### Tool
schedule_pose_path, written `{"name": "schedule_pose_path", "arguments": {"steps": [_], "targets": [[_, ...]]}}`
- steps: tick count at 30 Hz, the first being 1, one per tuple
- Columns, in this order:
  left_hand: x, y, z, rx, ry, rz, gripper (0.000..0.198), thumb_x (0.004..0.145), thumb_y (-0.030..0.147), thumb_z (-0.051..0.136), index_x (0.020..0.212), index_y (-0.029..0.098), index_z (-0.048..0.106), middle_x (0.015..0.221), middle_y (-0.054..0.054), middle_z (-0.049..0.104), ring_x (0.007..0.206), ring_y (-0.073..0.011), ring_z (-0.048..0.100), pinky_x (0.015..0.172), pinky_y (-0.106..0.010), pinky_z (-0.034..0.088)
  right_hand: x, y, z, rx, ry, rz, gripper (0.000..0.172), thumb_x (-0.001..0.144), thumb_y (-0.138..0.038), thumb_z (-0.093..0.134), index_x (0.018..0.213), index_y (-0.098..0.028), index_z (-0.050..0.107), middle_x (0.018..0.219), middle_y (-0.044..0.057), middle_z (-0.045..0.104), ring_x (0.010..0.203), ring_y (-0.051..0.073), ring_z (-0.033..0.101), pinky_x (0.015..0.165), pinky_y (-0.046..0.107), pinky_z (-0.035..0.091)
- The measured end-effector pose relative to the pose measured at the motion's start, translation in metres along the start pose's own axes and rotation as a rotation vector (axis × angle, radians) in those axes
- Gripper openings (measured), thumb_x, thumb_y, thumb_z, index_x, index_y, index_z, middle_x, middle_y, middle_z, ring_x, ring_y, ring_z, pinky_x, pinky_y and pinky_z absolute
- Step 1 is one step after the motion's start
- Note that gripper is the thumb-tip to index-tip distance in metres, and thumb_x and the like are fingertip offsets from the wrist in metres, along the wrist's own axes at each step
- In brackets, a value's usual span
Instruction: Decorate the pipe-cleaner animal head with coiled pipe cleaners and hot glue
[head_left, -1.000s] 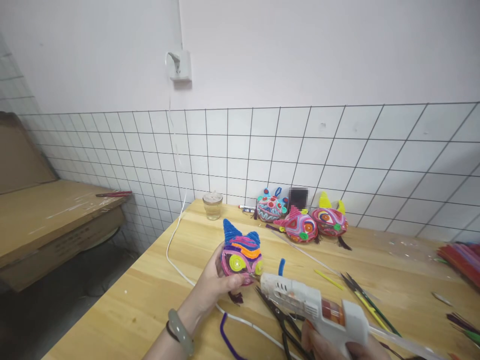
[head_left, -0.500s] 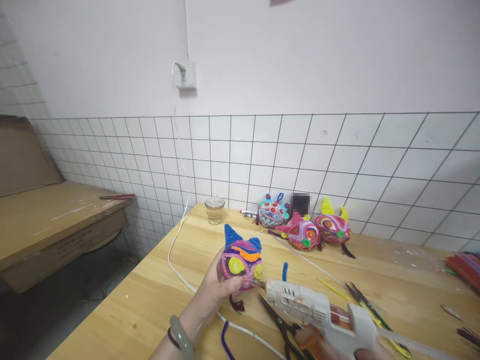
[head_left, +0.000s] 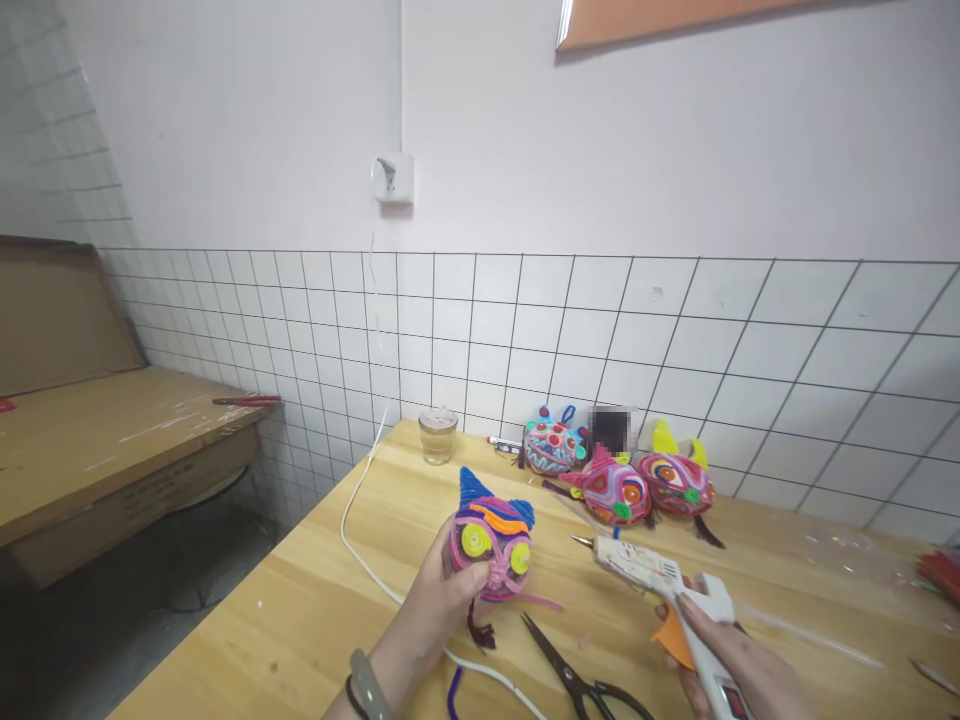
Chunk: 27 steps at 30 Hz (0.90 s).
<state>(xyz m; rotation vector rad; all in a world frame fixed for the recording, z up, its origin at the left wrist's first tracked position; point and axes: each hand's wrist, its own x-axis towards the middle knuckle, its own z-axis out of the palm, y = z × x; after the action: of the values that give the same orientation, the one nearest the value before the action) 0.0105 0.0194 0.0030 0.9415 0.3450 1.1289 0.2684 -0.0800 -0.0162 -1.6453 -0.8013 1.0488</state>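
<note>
My left hand (head_left: pixel 450 590) grips a cat-like face ornament (head_left: pixel 495 545) made of coiled pipe cleaners, with blue ears, yellow round eyes and a dark tassel below. The thumb presses on its pink lower face, and a pink strand sticks out to the right. In my right hand (head_left: pixel 727 640) is a white hot glue gun (head_left: pixel 652 570) with an orange trigger; its nozzle points left, apart from the ornament. Black-handled scissors (head_left: pixel 570 665) lie on the table between the hands.
Several finished ornaments, such as a blue toothy one (head_left: pixel 553 445) and a pink one (head_left: pixel 619 490), sit by the wall. A glass cup (head_left: pixel 437 437) stands at the back corner. A white cable (head_left: pixel 360 565) crosses the table (head_left: pixel 300 600). A cardboard-covered surface (head_left: pixel 150 420) is at left.
The glue gun has drawn back right from the ornament, its nozzle now clear of it. A pink strand now shows sticking out from the ornament's lower right. The view has shifted slightly.
</note>
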Motion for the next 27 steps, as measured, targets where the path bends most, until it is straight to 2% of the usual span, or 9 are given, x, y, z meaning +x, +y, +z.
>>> {"name": "schedule_pose_path", "arguments": {"steps": [2, 4, 8, 10, 12, 14, 16, 21, 27], "targets": [[0.0, 0.0, 0.001, -0.003, 0.004, 0.004, 0.054, 0.062, 0.03, 0.079, 0.112, 0.018, 0.063, 0.113, -0.014, 0.069, 0.111, -0.032, 0.059, 0.103, -0.047, 0.036, 0.013, 0.01, -0.004, 0.037, -0.006, 0.085, 0.057, 0.076, -0.063, 0.056, 0.052, -0.013, 0.066, 0.034, 0.005, 0.056, 0.027, 0.011, 0.049, 0.031, 0.018, 0.032], [-0.001, 0.0, 0.002, -0.001, -0.001, 0.006, 0.055, 0.063, 0.031, 0.079, 0.113, 0.019, 0.063, 0.113, -0.014, 0.069, 0.111, -0.0324, 0.059, 0.103, -0.048, 0.037, 0.023, 0.024, -0.004, 0.042, -0.034, 0.114, 0.052, 0.075, -0.057, 0.06, 0.049, -0.012, 0.065, 0.034, 0.005, 0.056, 0.027, 0.011, 0.05, 0.032, 0.017, 0.033], [-0.003, 0.002, 0.004, 0.048, 0.0, 0.027, 0.054, 0.063, 0.033, 0.078, 0.113, 0.018, 0.063, 0.114, -0.014, 0.069, 0.112, -0.0327, 0.058, 0.102, -0.047, 0.038, 0.028, 0.043, -0.001, -0.109, -0.015, 0.057, 0.053, 0.077, -0.056, 0.055, 0.041, -0.018, 0.054, 0.032, 0.002, 0.053, 0.025, 0.012, 0.047, 0.031, 0.02, 0.031], [-0.005, 0.004, 0.005, 0.089, 0.005, 0.029, 0.053, 0.064, 0.033, 0.078, 0.112, 0.018, 0.063, 0.115, -0.013, 0.068, 0.113, -0.0323, 0.058, 0.101, -0.045, 0.04, 0.025, 0.043, -0.003, -0.308, 0.088, -0.063, 0.053, 0.078, -0.058, 0.051, 0.039, -0.023, 0.044, 0.031, 0.001, 0.051, 0.027, 0.016, 0.049, 0.032, 0.024, 0.033], [-0.007, 0.003, 0.006, 0.137, 0.009, 0.024, 0.052, 0.065, 0.033, 0.077, 0.112, 0.019, 0.063, 0.115, -0.013, 0.068, 0.111, -0.0317, 0.059, 0.098, -0.043, 0.043, 0.02, 0.037, -0.007, -0.589, 0.209, -0.233, 0.052, 0.078, -0.059, 0.051, 0.039, -0.025, 0.041, 0.034, 0.002, 0.054, 0.033, 0.02, 0.054, 0.037, 0.028, 0.038], [-0.008, 0.002, 0.007, 0.182, 0.008, 0.019, 0.052, 0.065, 0.034, 0.077, 0.113, 0.019, 0.062, 0.112, -0.013, 0.069, 0.108, -0.0311, 0.061, 0.095, -0.042, 0.045, 0.014, 0.027, -0.011, -0.858, 0.285, -0.343, 0.05, 0.078, -0.058, 0.051, 0.041, -0.025, 0.048, 0.041, 0.004, 0.059, 0.04, 0.023, 0.059, 0.042, 0.031, 0.042], [-0.009, -0.001, 0.008, 0.212, 0.011, 0.011, 0.054, 0.065, 0.034, 0.077, 0.114, 0.019, 0.062, 0.112, -0.013, 0.069, 0.108, -0.0306, 0.061, 0.095, -0.041, 0.045, 0.006, 0.017, -0.011, -1.013, 0.308, -0.358, 0.047, 0.082, -0.057, 0.047, 0.048, -0.025, 0.057, 0.049, 0.006, 0.065, 0.046, 0.025, 0.064, 0.043, 0.032, 0.044], [-0.011, -0.005, 0.014, 0.263, 0.016, 0.011, 0.054, 0.065, 0.036, 0.077, 0.113, 0.018, 0.059, 0.114, -0.013, 0.068, 0.109, -0.0307, 0.06, 0.095, -0.041, 0.045, -0.006, 0.008, 0.008, -1.044, 0.349, -0.685, 0.042, 0.089, -0.051, 0.04, 0.068, -0.024, 0.066, 0.072, 0.007, 0.072, 0.069, 0.026, 0.069, 0.061, 0.034, 0.052], [-0.009, -0.014, 0.013, 0.244, 0.034, 0.002, 0.058, 0.065, 0.038, 0.077, 0.115, 0.016, 0.057, 0.118, -0.016, 0.066, 0.111, -0.0325, 0.059, 0.095, -0.042, 0.045, -0.009, 0.012, 0.018, -1.04, 0.228, -0.953, 0.03, 0.092, -0.038, 0.045, 0.073, -0.024, 0.064, 0.066, 0.004, 0.068, 0.061, 0.02, 0.067, 0.054, 0.026, 0.051]]}}
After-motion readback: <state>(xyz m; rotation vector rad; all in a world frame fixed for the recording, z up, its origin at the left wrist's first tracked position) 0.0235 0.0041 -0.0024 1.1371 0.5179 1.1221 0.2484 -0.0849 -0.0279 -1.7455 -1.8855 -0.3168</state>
